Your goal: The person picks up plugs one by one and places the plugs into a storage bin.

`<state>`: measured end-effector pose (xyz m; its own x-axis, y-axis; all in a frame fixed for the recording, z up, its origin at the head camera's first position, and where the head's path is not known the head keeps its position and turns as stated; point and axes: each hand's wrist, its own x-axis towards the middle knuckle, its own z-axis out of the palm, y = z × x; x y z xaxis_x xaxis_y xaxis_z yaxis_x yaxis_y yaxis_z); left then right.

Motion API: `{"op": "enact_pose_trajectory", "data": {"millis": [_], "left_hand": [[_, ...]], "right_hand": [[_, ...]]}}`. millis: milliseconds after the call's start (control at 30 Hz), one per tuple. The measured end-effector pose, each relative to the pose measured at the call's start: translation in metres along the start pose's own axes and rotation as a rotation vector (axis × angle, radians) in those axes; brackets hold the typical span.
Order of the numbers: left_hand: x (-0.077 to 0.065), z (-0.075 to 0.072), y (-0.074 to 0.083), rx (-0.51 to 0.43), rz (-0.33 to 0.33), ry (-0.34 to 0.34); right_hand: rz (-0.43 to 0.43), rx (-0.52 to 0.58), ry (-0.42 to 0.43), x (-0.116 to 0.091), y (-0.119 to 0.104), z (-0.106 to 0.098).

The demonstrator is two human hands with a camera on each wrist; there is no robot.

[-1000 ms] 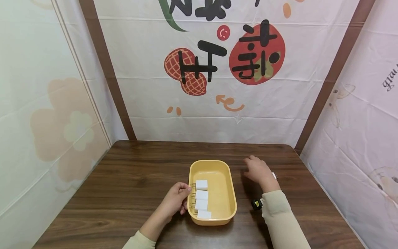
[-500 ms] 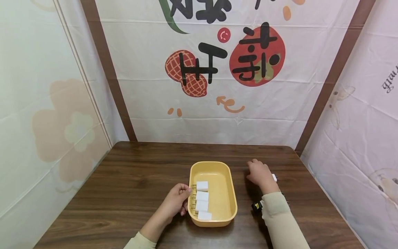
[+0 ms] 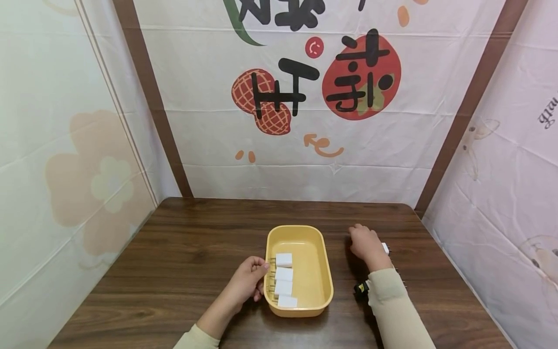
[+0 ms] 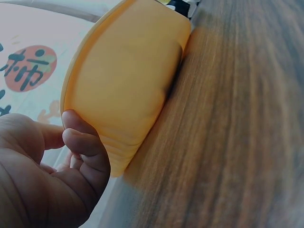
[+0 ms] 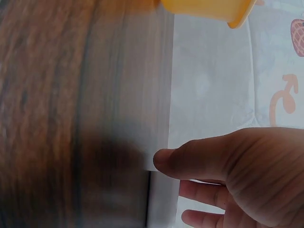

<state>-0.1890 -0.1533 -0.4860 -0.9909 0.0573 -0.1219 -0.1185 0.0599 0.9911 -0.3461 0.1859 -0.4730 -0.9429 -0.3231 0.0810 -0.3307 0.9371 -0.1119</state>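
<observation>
Right hand (image 3: 367, 245) edged rightward, tabletop (image 3: 340, 271) between it and tray rim (image 3: 327, 266).

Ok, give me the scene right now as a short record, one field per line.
left hand: pinching the left rim of the yellow tray
tray contents: four white plugs, prongs toward the left wall
right hand: over the table, right of the tray; grip unclear
beside right hand: another white plug, partly hidden
beside right sleeve: black item with yellow mark

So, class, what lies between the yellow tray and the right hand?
Only bare wooden tabletop separates the yellow tray and right hand, in the head view.
</observation>
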Motion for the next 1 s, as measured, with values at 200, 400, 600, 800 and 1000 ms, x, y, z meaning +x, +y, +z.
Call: {"op": "enact_pose_trajectory", "data": {"millis": [200, 400, 600, 800, 1000], "left_hand": [[-0.001, -0.001, 0.001, 0.001, -0.001, -0.010], [-0.001, -0.001, 0.003, 0.001, -0.006, -0.008], [-0.002, 0.000, 0.003, -0.001, -0.003, -0.005], [-0.001, -0.001, 0.002, -0.002, -0.002, -0.011], [-0.002, -0.002, 0.003, -0.003, -0.004, -0.013]], "right_hand": [[0.018, -0.014, 0.013, -0.004, 0.002, -0.004], [0.026, -0.034, 0.029, -0.010, 0.004, -0.007], [0.018, -0.041, 0.035, -0.011, 0.007, -0.006], [0.025, -0.034, 0.030, -0.011, 0.008, -0.005], [0.020, -0.051, 0.016, -0.011, 0.009, -0.005]]}}
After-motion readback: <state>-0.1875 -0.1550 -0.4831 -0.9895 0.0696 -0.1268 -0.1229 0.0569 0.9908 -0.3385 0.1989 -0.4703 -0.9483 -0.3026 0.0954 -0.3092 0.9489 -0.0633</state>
